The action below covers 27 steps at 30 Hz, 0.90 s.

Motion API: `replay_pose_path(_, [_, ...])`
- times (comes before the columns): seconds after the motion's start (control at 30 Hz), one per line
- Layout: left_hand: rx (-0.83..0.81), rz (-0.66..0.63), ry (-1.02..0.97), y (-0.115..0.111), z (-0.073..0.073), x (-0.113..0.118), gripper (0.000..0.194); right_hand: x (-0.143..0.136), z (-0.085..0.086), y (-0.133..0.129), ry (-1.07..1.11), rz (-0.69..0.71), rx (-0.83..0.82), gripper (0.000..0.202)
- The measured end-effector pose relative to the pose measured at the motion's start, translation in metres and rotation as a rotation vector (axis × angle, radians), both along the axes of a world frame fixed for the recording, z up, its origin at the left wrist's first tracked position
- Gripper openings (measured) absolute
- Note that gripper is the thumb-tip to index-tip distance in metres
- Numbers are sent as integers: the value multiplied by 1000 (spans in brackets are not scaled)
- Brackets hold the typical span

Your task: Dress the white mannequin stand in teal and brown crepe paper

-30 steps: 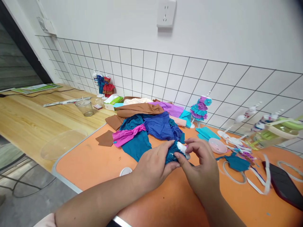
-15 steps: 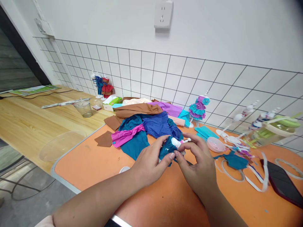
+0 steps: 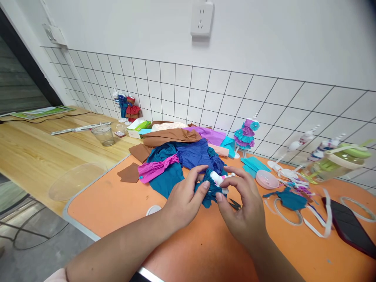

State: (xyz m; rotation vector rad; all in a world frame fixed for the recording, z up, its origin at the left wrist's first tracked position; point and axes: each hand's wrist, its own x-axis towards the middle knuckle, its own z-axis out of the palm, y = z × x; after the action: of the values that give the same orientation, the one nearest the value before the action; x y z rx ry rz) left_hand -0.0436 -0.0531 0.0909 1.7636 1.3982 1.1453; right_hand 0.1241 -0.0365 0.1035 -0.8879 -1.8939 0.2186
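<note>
A small white dress form (image 3: pixel 216 178), its upper part smooth and white with a pinkish mark, is wearing gathered teal crepe paper (image 3: pixel 209 196), crumpled and flaring unevenly below. It is being held over the orange table (image 3: pixel 199 254), between the two hands. Its long axis is slanting across the view, nearly level: the white knobbed end is pointing right and slightly up, the teal skirt left and down. The left hand (image 3: pixel 183 199) is closing around the skirt, thumb in front and fingers behind. The right hand (image 3: pixel 245 207) is curving its thumb and index finger, tips apart, about the white end and paper edge; whether they are gripping cannot be told. One dark pointed tool (image 3: pixel 235 204) is lying just beside the right thumb. Two brown paper pieces (image 3: pixel 128 173) are lying at the table's left edge, near one magenta strip (image 3: pixel 158 168). One purple-and-turquoise dressed form (image 3: pixel 245 135) is standing by the wall grid (image 3: pixel 175 90). One pink bowl (image 3: pixel 267 179) and one phone (image 3: pixel 352 225) are resting at right.
</note>
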Motion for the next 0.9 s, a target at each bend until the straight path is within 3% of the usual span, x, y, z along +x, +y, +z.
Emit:
replay_pose_path(0.13, [18, 18, -8, 1, 0, -1, 41, 3, 1, 1, -42, 81, 9, 23])
replay_pose_path(0.37, [21, 53, 3, 2, 2, -3, 44, -1, -6, 1, -7, 22, 29, 28])
replay_pose_path(0.5, [14, 70, 31, 2, 1, -6, 46, 0, -6, 2, -21, 25, 137, 23])
replay_pose_path(0.7, [67, 0, 1, 1, -3, -4, 56, -1, -8, 6, -70, -68, 184, 10])
replay_pose_path(0.9, [42, -137, -133, 3, -3, -1, 64, 3, -4, 5, -36, -35, 143, 4])
